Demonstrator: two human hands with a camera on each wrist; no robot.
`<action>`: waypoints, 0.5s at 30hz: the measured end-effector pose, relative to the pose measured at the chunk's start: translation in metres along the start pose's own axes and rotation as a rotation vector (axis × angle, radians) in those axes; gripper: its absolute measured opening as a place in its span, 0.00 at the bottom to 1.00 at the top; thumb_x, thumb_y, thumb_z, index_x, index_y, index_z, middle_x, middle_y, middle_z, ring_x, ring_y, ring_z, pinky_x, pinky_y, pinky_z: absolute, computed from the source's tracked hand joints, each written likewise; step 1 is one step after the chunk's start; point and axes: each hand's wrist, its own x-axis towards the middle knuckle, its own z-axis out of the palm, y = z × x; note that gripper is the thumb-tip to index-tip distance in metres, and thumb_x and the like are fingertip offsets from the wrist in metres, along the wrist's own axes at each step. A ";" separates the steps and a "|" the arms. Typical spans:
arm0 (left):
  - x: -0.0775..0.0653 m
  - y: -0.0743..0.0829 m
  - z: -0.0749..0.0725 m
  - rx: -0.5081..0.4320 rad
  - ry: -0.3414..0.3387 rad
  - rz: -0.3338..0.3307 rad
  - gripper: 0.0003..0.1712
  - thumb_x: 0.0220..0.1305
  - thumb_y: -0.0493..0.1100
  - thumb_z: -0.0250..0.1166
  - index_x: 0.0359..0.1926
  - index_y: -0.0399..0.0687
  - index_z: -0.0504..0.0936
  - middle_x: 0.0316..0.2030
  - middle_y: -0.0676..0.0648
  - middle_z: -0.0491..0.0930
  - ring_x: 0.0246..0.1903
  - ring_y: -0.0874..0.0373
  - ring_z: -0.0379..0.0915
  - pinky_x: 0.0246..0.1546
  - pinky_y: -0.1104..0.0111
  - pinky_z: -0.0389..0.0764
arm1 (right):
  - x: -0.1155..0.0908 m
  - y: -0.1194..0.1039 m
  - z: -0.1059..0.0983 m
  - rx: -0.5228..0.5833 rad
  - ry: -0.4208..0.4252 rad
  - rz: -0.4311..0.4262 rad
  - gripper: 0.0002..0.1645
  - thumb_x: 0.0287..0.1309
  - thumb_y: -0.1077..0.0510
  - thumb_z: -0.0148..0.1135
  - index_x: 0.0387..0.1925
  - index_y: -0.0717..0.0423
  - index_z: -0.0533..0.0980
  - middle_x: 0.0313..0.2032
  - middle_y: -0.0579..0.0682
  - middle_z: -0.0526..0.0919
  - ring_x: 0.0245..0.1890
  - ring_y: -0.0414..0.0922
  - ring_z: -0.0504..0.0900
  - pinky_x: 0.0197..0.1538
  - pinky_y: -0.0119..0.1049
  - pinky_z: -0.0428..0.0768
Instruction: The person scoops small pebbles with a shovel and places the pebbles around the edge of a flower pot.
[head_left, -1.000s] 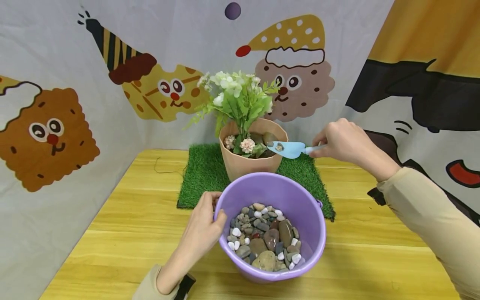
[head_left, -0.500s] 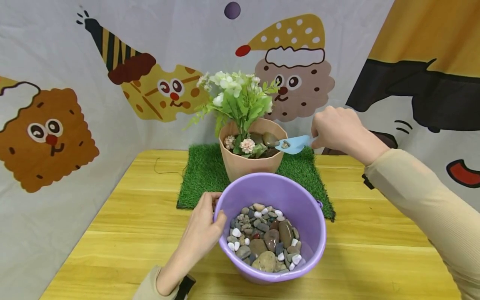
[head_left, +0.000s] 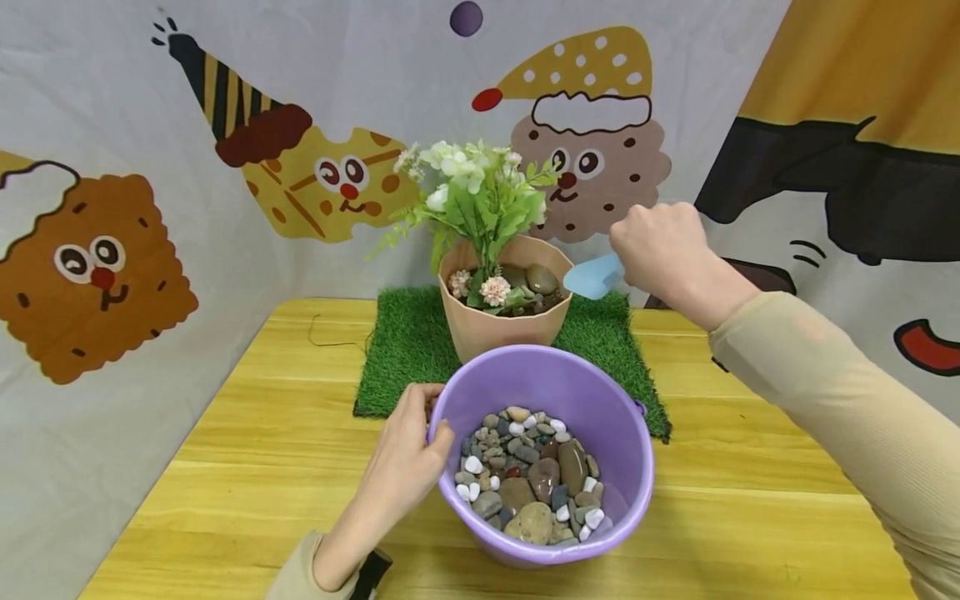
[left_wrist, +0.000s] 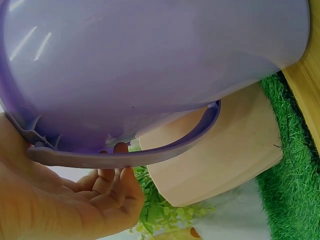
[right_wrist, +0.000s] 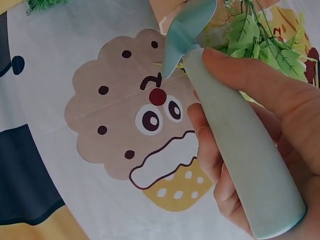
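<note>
A purple bucket (head_left: 558, 375) with many pebbles (head_left: 531, 523) inside stands at the front. My left hand (head_left: 405, 450) holds its left rim; in the left wrist view its fingers curl about the bucket's hanging handle (left_wrist: 185, 144). My right hand (head_left: 663, 254) grips a small pale blue trowel (right_wrist: 240, 145). The trowel blade (head_left: 592, 277) tips down at the right rim of the peach flowerpot (head_left: 498, 335); no stones show on it. Inside the pot, large stones (head_left: 542, 279) lie beside flowering plants (head_left: 480, 196).
Green artificial turf (head_left: 408, 350) lies under the pot on the wooden table (head_left: 247, 467). A thin dark wire (head_left: 330, 343) lies left of the turf. Behind, a cartoon-printed cloth (head_left: 330, 50) hangs close to the pot.
My right hand has risen and moved left, tilting the trowel. The small stones on its blade have gone from sight, and more dark soil shows in the pot. My left hand stays still.
</note>
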 end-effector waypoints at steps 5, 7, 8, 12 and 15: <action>0.000 0.000 0.000 0.002 -0.001 0.001 0.22 0.56 0.34 0.57 0.54 0.37 0.71 0.45 0.43 0.75 0.43 0.52 0.76 0.41 0.66 0.82 | -0.007 -0.001 0.000 0.010 0.024 -0.005 0.14 0.37 0.59 0.73 0.16 0.58 0.74 0.16 0.53 0.72 0.14 0.51 0.71 0.14 0.44 0.69; 0.000 0.000 0.001 0.002 -0.002 0.002 0.22 0.56 0.34 0.57 0.54 0.37 0.71 0.45 0.43 0.75 0.43 0.52 0.76 0.40 0.67 0.82 | -0.013 -0.002 0.000 0.025 0.038 -0.006 0.16 0.37 0.57 0.74 0.14 0.57 0.72 0.15 0.51 0.70 0.13 0.50 0.69 0.13 0.43 0.67; 0.000 0.000 0.001 0.003 -0.002 0.002 0.22 0.56 0.34 0.57 0.54 0.37 0.71 0.45 0.43 0.75 0.43 0.52 0.76 0.40 0.67 0.82 | -0.016 -0.003 0.000 0.038 0.041 -0.008 0.17 0.36 0.57 0.74 0.14 0.56 0.72 0.14 0.50 0.69 0.12 0.49 0.67 0.12 0.42 0.65; 0.000 0.000 0.000 0.006 0.001 0.003 0.23 0.56 0.34 0.57 0.54 0.37 0.71 0.44 0.43 0.75 0.43 0.52 0.76 0.40 0.67 0.82 | -0.033 -0.006 -0.005 0.110 0.037 -0.016 0.17 0.40 0.56 0.72 0.11 0.50 0.71 0.13 0.46 0.63 0.13 0.44 0.60 0.14 0.35 0.56; 0.000 0.000 0.000 0.010 0.003 0.006 0.23 0.56 0.34 0.57 0.54 0.37 0.71 0.44 0.43 0.75 0.42 0.52 0.76 0.41 0.66 0.82 | -0.047 -0.008 -0.011 0.165 0.019 -0.032 0.10 0.40 0.54 0.73 0.15 0.47 0.78 0.13 0.45 0.69 0.12 0.43 0.61 0.13 0.34 0.56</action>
